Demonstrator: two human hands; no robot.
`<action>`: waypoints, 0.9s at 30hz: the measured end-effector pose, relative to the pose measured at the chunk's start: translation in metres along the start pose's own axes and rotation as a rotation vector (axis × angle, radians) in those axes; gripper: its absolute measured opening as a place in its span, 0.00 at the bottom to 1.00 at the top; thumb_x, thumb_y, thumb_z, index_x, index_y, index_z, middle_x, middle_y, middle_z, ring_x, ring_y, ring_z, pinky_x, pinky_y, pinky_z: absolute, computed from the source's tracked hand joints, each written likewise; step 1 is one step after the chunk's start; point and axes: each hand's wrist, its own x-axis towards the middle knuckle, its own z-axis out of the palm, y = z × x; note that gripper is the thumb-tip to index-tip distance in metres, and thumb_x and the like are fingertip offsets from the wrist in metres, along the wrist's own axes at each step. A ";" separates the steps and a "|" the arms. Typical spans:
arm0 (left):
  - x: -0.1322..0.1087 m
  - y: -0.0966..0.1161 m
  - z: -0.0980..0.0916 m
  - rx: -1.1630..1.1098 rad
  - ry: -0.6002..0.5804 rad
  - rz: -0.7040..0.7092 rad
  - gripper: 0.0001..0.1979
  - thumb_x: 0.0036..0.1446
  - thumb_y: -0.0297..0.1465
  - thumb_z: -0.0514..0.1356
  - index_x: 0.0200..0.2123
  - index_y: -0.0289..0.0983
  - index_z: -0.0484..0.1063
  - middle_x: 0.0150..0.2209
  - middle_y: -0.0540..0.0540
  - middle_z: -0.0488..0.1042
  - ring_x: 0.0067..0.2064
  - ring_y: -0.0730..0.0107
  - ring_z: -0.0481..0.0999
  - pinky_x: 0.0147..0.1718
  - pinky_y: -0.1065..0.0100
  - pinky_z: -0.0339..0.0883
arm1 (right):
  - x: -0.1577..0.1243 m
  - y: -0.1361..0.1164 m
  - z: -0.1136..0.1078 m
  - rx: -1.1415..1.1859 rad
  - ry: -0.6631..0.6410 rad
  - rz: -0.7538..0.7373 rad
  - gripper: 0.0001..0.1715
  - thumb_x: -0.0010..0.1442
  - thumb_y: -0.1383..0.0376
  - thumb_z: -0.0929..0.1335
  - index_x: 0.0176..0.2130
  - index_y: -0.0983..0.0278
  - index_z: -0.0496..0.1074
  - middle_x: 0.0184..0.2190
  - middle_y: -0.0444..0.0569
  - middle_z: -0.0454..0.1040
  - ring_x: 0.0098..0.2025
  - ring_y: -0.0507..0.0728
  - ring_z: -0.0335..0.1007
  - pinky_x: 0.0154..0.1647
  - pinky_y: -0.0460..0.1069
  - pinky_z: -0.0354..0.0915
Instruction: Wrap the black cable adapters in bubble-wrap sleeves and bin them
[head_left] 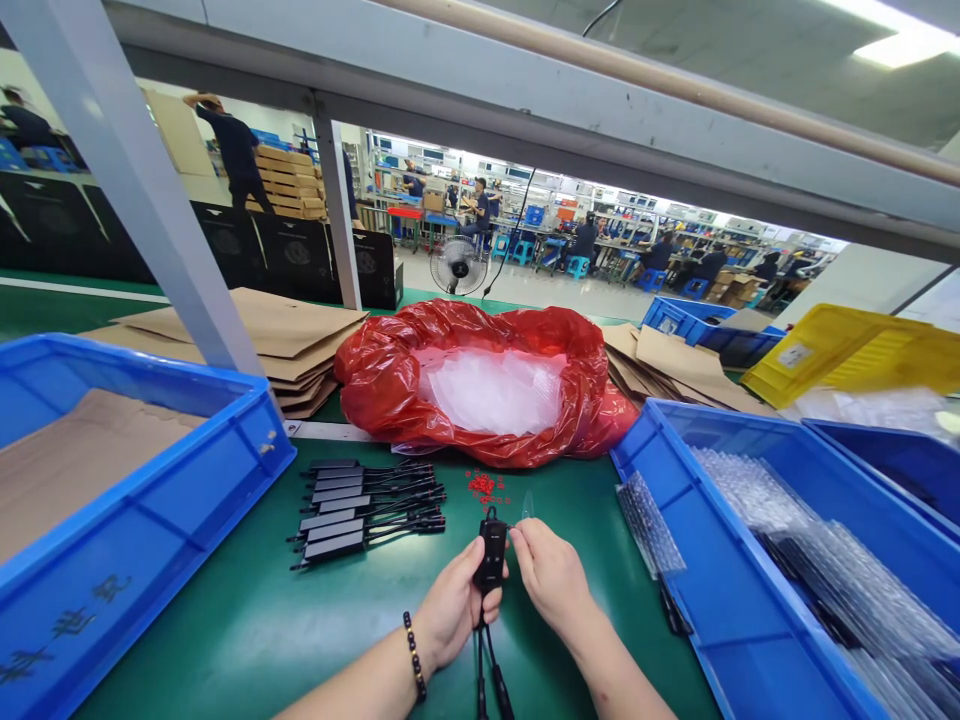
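My left hand (448,608), with a beaded bracelet at the wrist, is closed around a small black box with cables (491,556). Two of its black cables hang down toward me, and a short loop shows at its top end. Close by on the right, my right hand (556,578) is pinched at the box's upper side. A thin clear piece (528,506) stands up behind the right fingertips; whether they grip it I cannot tell. Just beyond the box lies a scatter of small red rings (481,486). Several similar black boxes with cables (337,545) lie in a row to the left.
A red plastic bag (375,400) of clear bags sits at the back. Blue bins flank me, left (225,470) and right (675,560), the right one holding bubble-wrapped pieces. Cardboard sheets (292,325) lie behind. A grey frame post (161,190) slants across the left.
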 end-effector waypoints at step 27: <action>-0.001 0.000 -0.001 0.016 0.018 -0.003 0.21 0.50 0.47 0.57 0.36 0.35 0.64 0.29 0.50 0.66 0.18 0.81 0.59 0.18 0.72 0.49 | 0.004 -0.002 -0.001 0.125 -0.002 0.087 0.21 0.64 0.59 0.53 0.24 0.62 0.60 0.21 0.42 0.65 0.22 0.49 0.60 0.25 0.43 0.54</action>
